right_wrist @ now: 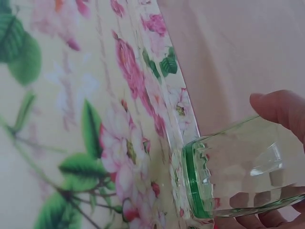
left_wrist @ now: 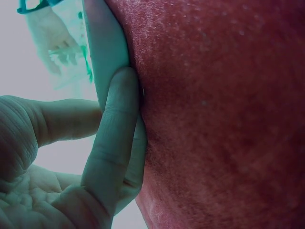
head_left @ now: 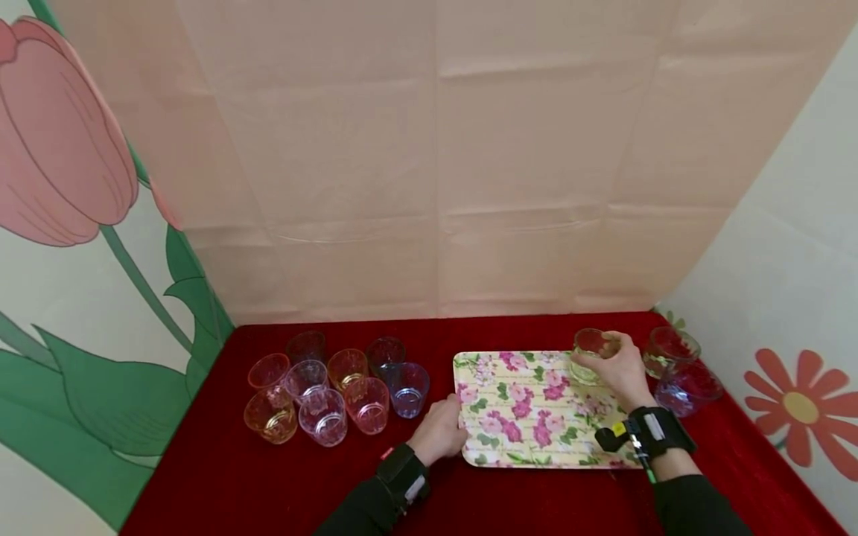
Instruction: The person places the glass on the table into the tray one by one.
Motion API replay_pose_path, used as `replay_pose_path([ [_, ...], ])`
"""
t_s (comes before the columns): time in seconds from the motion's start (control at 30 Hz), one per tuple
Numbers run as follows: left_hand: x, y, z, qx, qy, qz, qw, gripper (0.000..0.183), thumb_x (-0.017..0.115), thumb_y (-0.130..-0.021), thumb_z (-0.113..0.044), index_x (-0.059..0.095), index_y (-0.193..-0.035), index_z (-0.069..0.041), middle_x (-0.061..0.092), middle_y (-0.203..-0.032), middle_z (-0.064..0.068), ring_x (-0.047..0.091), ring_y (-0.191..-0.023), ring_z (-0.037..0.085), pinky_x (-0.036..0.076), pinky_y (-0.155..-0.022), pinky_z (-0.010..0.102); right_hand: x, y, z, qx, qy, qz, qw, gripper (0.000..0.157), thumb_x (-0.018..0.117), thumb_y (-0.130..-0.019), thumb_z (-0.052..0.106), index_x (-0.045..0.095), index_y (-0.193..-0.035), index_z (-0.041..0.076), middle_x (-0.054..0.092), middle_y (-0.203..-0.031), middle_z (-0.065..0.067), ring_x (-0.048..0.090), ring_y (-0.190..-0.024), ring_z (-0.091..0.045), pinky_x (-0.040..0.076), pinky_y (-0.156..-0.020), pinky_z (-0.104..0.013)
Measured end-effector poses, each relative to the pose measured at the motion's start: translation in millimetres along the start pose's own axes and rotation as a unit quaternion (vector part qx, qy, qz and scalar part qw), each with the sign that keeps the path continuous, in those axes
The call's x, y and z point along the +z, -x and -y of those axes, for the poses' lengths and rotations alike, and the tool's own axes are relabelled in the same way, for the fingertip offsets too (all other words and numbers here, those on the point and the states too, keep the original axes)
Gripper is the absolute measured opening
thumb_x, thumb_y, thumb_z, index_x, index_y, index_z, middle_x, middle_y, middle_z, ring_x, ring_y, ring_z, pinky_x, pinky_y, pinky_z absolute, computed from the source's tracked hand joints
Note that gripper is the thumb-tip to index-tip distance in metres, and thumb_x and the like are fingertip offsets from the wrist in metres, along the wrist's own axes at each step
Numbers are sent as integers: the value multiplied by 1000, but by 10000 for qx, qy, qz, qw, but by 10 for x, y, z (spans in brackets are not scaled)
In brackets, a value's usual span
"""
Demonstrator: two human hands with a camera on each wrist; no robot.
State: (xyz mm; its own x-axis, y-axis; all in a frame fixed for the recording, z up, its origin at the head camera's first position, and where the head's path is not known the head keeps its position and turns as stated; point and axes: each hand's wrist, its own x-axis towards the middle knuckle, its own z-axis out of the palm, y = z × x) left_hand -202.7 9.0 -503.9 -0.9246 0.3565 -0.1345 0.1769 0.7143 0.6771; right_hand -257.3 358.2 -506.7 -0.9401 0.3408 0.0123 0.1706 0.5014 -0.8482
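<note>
1. Closest in, reaching with two dark sleeves (head_left: 358, 510) over a red cloth (head_left: 268, 491).
2. A bit past that, pinching the left edge of a flowery tray (head_left: 536, 406) with the left hand (head_left: 439, 430). Just a small gap from thumb to fingers, as thin as the tray's edge.
3. Off to the left, on the cloth: nine see-through glasses (head_left: 347, 372) in a bunch, near the left hand.
4. Farther out, holding a pale green glass (right_wrist: 228, 167) in the right hand (head_left: 620, 370), with the thumb on one side and fingers on the other. Spread only as wide as the glass.
5. Over the tray's back right part with that glass. Touching or just above: hard to tell.
6. Probably putting the glass on the tray, or maybe taking it off. Likely to need a steady tray, a straight glass and soft fingers next.
7. Right of that hand: two more glasses (head_left: 680, 372).
8. At the very back: a creased tan wall (head_left: 436, 186).
</note>
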Motion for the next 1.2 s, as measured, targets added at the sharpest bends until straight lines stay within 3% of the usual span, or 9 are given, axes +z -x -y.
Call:
replay_pose_path([
  [0.33,0,0,7,3,41,20,10000,37,72,-85,2,57,-119,4,60,-92,9,57,-78,20,49,-64,31,32,-27,-45,-31,-622,143,9980,95,79,-91,33,17,-155,-1,34,-151,-33,37,-137,-51,37,-108,-64],
  [0.87,-8,24,11,190,23,-109,9998,38,72,-83,2,58,-119,4,62,-93,10,57,-80,19,49,-66,31,38,-61,-82,156,-679,96,9975,99,78,-91,37,14,-157,0,33,-153,-32,35,-139,-48,36,-109,-61],
  [1.2,6,34,39,245,113,-161,9995,38,73,-82,3,59,-117,3,63,-92,10,57,-77,20,48,-61,30,77,-40,-86,75,-679,-24,9977,99,79,-91,31,13,-158,1,30,-156,-31,33,-141,-48,35,-111,-62],
])
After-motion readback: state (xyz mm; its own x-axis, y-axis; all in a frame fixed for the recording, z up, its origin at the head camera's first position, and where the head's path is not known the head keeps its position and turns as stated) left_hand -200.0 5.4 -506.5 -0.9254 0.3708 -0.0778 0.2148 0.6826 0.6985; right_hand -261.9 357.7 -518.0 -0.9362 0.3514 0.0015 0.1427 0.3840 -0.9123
